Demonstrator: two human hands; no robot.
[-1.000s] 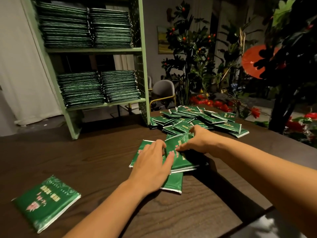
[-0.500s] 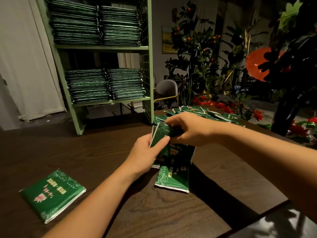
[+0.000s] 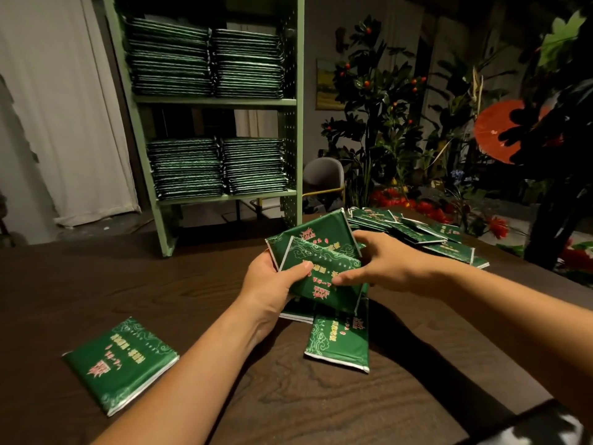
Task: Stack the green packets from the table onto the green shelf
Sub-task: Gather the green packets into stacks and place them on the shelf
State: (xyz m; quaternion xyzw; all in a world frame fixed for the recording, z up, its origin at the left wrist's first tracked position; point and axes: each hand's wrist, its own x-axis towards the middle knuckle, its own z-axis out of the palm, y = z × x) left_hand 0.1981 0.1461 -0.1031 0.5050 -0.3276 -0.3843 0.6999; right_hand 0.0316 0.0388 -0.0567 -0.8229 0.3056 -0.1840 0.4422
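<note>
Both hands, left hand (image 3: 268,279) and right hand (image 3: 390,263), have fingers clamped on two glossy, flat rectangular green packets (image 3: 321,258) above the dark wood-grain counter (image 3: 192,284). Four neat stacks fill the green shelf (image 3: 296,123); one lone packet (image 3: 120,364) lies left.

glossy packets (image 3: 316,268), wood-grain table (image 3: 192,284) — matt

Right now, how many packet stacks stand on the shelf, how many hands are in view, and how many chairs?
Stacks on the shelf: 4
Hands holding packets: 2 (left hand, right hand)
Chair: 1
Total: 7
</note>
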